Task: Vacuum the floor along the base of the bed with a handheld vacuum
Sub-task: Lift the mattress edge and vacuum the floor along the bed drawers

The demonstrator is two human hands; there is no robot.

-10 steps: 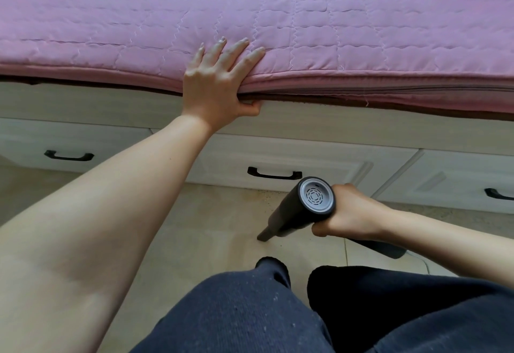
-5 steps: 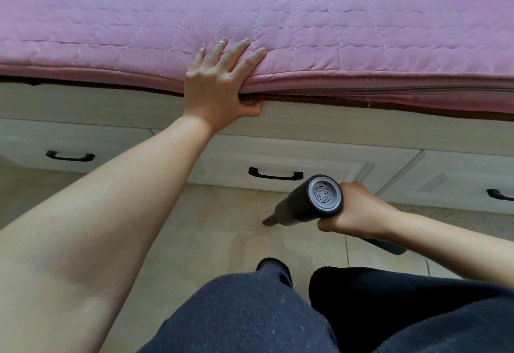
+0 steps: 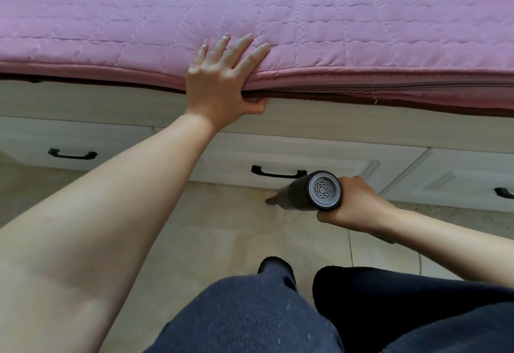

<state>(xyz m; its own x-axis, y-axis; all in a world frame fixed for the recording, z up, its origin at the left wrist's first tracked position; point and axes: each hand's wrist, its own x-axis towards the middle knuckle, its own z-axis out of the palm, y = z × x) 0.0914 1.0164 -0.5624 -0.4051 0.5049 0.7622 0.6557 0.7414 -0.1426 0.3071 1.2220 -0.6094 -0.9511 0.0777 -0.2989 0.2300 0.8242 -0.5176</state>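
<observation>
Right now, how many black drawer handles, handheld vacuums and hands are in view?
Black drawer handles: 3 (left, middle, right cut off by the frame edge)
Handheld vacuum: 1
Hands: 2 (left hand, right hand)
Total: 6

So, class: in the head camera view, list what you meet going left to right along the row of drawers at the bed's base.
Left drawer handle → middle drawer handle → handheld vacuum → right hand gripping it → right drawer handle.

Bare forearms, 2 hands ringless; dark speckled trousers (image 3: 250,311).
</observation>
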